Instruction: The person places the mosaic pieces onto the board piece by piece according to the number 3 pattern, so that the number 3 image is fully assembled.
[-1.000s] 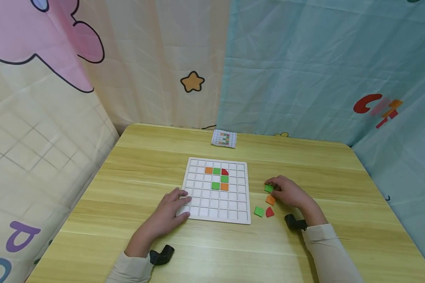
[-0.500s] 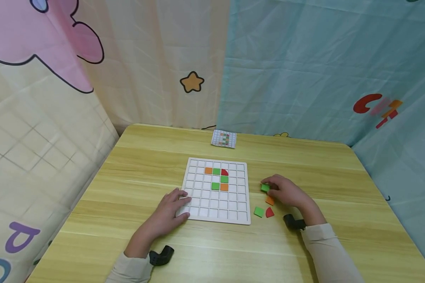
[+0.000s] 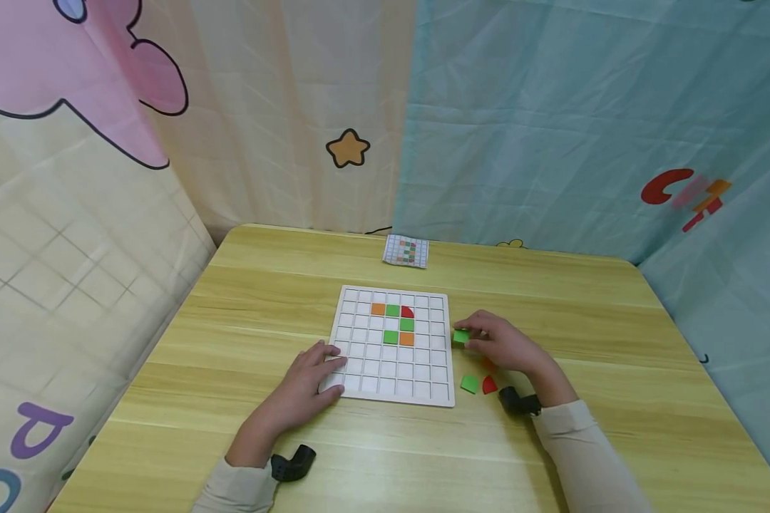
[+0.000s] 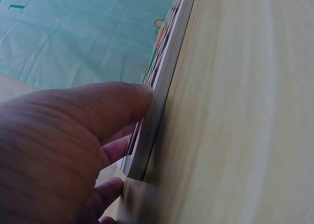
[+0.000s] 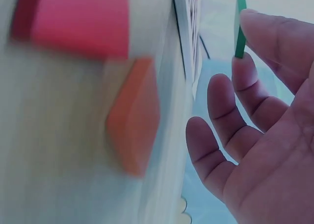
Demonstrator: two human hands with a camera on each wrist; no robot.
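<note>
My right hand [image 3: 502, 343] pinches a green square tile [image 3: 460, 338] between thumb and forefinger, just off the right edge of the white grid board [image 3: 366, 385]. In the right wrist view the green tile [image 5: 240, 28] stands edge-on, raised off the table, and the other fingers are spread apart. My left hand [image 3: 304, 381] rests on the board's lower left edge with straight fingers; its thumb [image 4: 132, 99] lies on the rim in the left wrist view. Orange, green and red tiles sit in the board's cells, among them a red quarter-round piece [image 3: 407, 312] and an orange square [image 3: 407, 339].
Right of the board lie a green tile [image 3: 469, 384], a red rounded piece [image 3: 490, 385] and an orange tile [image 5: 135, 118], mostly covered by the right hand in the head view. A printed pattern card [image 3: 406, 251] lies at the table's back edge, before the hanging cloth.
My right hand has lifted the green square tile from beside the orange one and carried it left, up to the board's edge. The left hand stays in place.
</note>
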